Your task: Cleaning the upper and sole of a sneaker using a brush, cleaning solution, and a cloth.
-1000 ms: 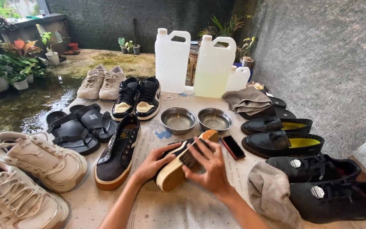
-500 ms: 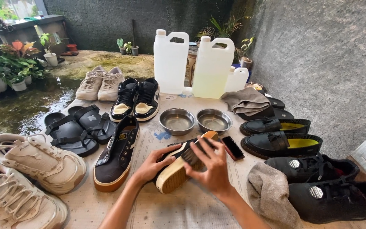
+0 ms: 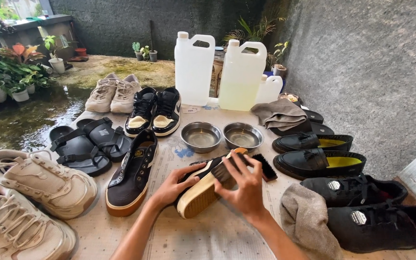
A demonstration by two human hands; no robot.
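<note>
My left hand (image 3: 175, 184) grips a black sneaker with a tan gum sole (image 3: 199, 195), tipped on its side in the middle of the mat. My right hand (image 3: 243, 185) holds a dark-bristled brush (image 3: 223, 170) pressed against the shoe's sole edge near the toe end. The matching sneaker (image 3: 133, 174) lies flat just left of my left hand. A second black brush (image 3: 265, 166) rests on the mat beside the toe of the held shoe.
Two steel bowls (image 3: 201, 136) (image 3: 242, 136) sit behind the shoe, with large white jugs (image 3: 194, 67) further back. Black loafers (image 3: 319, 163) and black sneakers (image 3: 362, 214) line the right side, a grey cloth (image 3: 306, 221) near my right arm. Sandals (image 3: 85, 144) and white sneakers (image 3: 39, 180) fill the left.
My right hand has slid the brush along the sole toward the shoe's toe, further from me. The left hand keeps the same hold.
</note>
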